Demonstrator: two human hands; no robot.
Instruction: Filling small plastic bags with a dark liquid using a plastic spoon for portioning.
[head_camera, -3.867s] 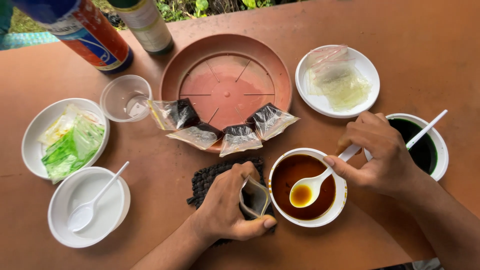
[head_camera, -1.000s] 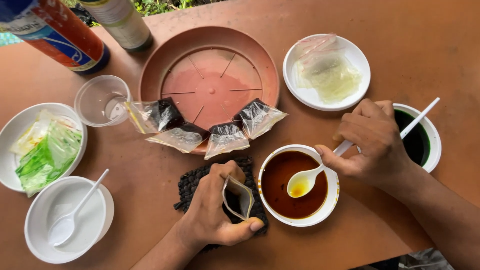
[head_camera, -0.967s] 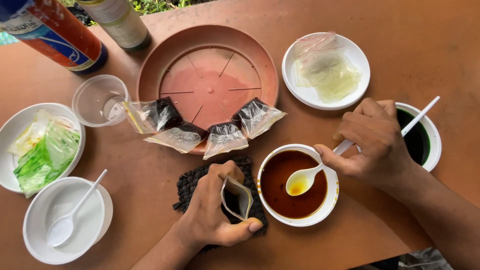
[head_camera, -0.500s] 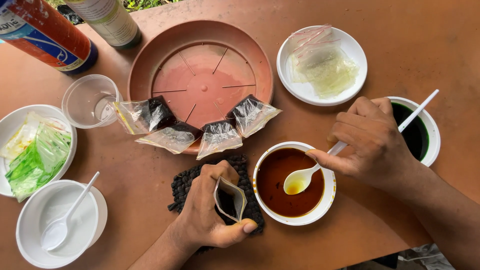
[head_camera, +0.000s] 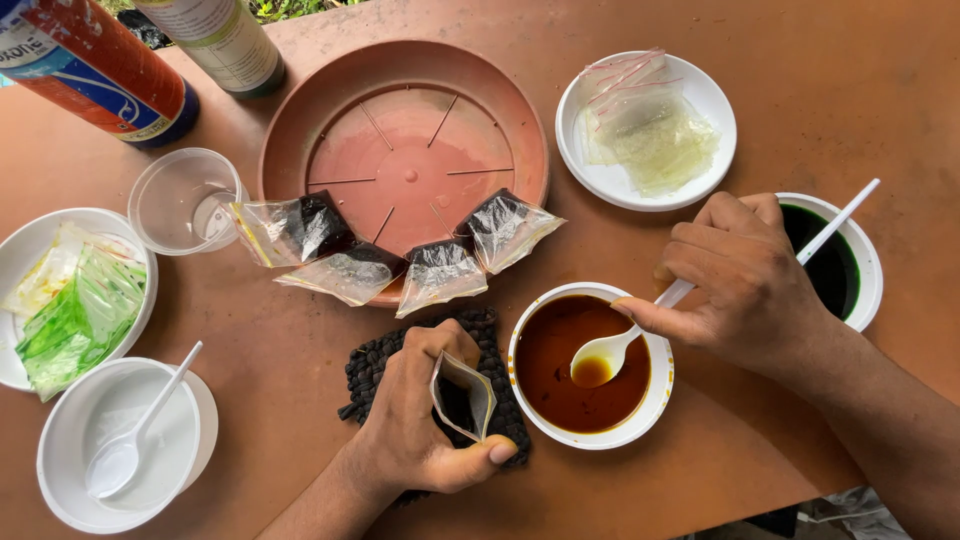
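The left hand (head_camera: 420, 420) pinches a small clear bag (head_camera: 462, 396) open over a pile of dark granules (head_camera: 380, 362). Just right of it, the right hand (head_camera: 745, 285) grips a white spoon (head_camera: 605, 355) holding brown liquid above the white bowl (head_camera: 655, 395). Beyond the hands, four filled bags (head_camera: 440, 272) rest on a terracotta saucer (head_camera: 400, 75) on the tabletop (head_camera: 880, 90).

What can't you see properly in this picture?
All in the head view:
- The dark woven mat: mostly covered by the left hand.
- Inside the small clear plastic bag: too dark and narrow to tell.
- The red spray can and the white bottle: tops cut off by the upper edge.
- The white plastic spoon: handle hidden in the right hand.
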